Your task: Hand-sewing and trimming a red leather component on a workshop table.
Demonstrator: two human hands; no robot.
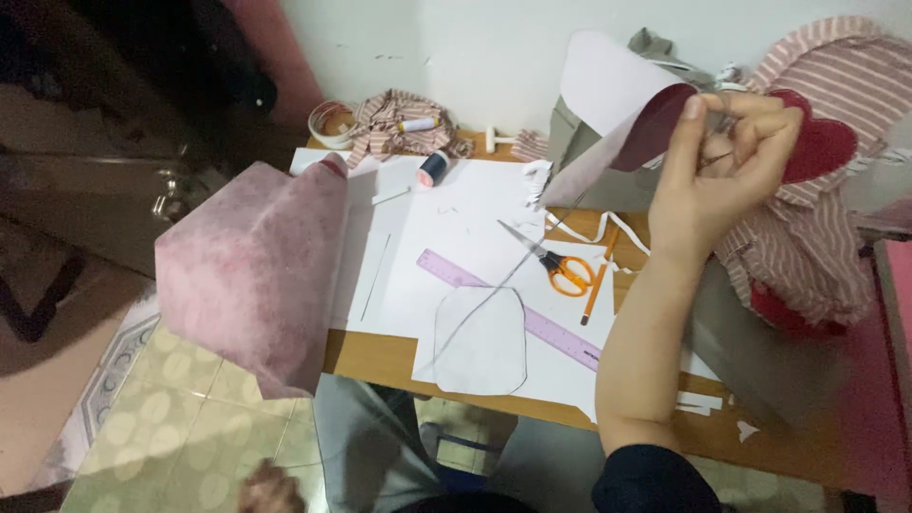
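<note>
Fingers of right hand (727,142) pinch curled maroon paper (655,128)

Home sewing corner: thread spools (432,168), scissors (560,270), fabric scraps (394,122) on desk (380,356).

The ruler (518,309) is purple, the scissors (559,266) have orange handles, and the folded fabric (249,271) is mottled pink. The cloth (836,85) has dusty-pink and white stripes; the table (380,356) is light brown wood.

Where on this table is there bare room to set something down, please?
The white paper sheet is bare between the dark thread spool and the purple ruler. The wooden table shows bare along its near edge. The back and right side are crowded with striped fabric and orange-handled scissors.
</note>
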